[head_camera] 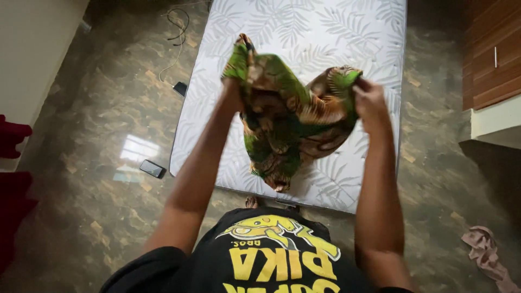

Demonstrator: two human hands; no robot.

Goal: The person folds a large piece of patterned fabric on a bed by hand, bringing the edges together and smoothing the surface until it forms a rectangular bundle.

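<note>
Person stands at the near short edge of a mattress [325, 32] laid flat on the floor, white cover with a pale leaf print. Both arms are raised and stretched forward over that near end. Left hand [234, 92] is closed on the upper left part of a patterned cloth [282, 125], green, brown and orange print; most of the hand is hidden behind the fabric, only the wrist side shows. Right hand [370, 100] pinches the upper right edge of the same cloth, fingers curled over a bunched fold. The cloth hangs between the two hands in the air above the near half of the mattress, crumpled, sagging in the middle, its lowest tip dangling close to the near edge; whether it touches the surface cannot be told. On the dark marbled floor [97, 108], left of the mattress: one dark phone [152, 169] just off the near left corner, a second dark flat device [180, 88] beside the left long edge, and a thin cable [176, 32] looping up towards the far left corner. A pinkish rag [485, 249] lies on the floor well to the right. Wooden cabinet [494, 49] stands at the right, beyond the mattress's right edge.
</note>
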